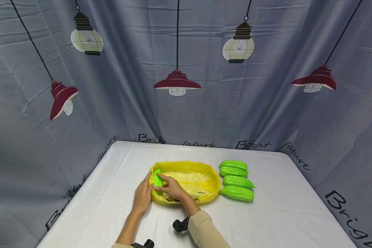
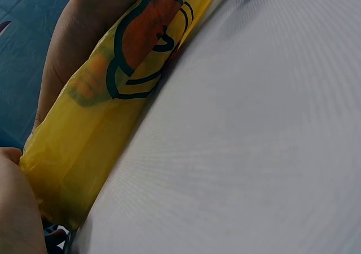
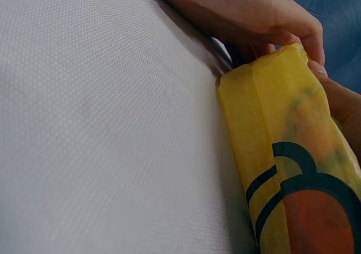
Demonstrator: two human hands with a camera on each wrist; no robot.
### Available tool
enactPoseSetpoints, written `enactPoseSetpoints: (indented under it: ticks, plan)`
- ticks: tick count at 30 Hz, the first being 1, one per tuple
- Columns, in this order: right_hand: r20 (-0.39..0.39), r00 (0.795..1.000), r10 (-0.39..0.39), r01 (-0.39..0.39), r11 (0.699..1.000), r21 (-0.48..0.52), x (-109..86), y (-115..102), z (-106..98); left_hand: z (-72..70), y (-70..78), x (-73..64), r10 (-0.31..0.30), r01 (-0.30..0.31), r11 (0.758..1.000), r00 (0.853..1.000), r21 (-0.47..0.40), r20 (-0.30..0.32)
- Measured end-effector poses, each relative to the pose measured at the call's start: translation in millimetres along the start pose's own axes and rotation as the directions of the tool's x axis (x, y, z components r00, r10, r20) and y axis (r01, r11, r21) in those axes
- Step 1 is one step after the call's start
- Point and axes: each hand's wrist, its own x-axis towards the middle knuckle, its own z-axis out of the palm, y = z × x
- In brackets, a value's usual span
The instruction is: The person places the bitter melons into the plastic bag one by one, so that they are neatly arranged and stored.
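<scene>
A yellow plastic bag [image 1: 201, 196] lies on the white table, its wide mouth spread open in an oval. Inside its left end stands a glossy green ridged piece [image 1: 157, 179], shaped like a long fruit. My right hand [image 1: 172, 188] reaches over the near rim and holds that piece between thumb and fingers. Around the bag's left end is my left hand [image 1: 142, 195], fingers along the outside and thumb at the rim. In the right wrist view, the left hand [image 3: 248, 14] covers the bag's end corner. A dark and orange print marks the bag's near side [image 2: 79, 152].
Several similar green pieces [image 1: 236, 181] lie in a column just right of the bag. The white table [image 1: 275, 213] backs onto a grey-blue curtain [image 1: 198, 117] printed with lamps. Black wrist devices [image 1: 181, 225] sit at both wrists.
</scene>
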Motion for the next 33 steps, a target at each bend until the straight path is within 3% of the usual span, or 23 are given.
enactPoseSetpoints:
  ticks: [13, 26, 33]
  plan:
    - [0.026, 0.998, -0.055, 0.055, 0.998, -0.014, -0.4, 2.7, -1.9, -0.5, 0.4, -0.9, 0.001, -0.001, 1.0, 1.0, 0.007, -0.01]
    - [0.028, 0.999, -0.029, 0.03, 0.999, -0.027, -3.0, 1.7, -5.2, -1.3, 0.4, 0.2, 0.019, -0.019, 0.999, 1.0, 0.035, -0.013]
    - [0.029, 0.998, -0.052, 0.052, 0.998, -0.021, -3.9, 4.3, -6.9, 0.8, -0.7, -0.2, 0.025, -0.024, 0.999, 0.999, 0.033, -0.027]
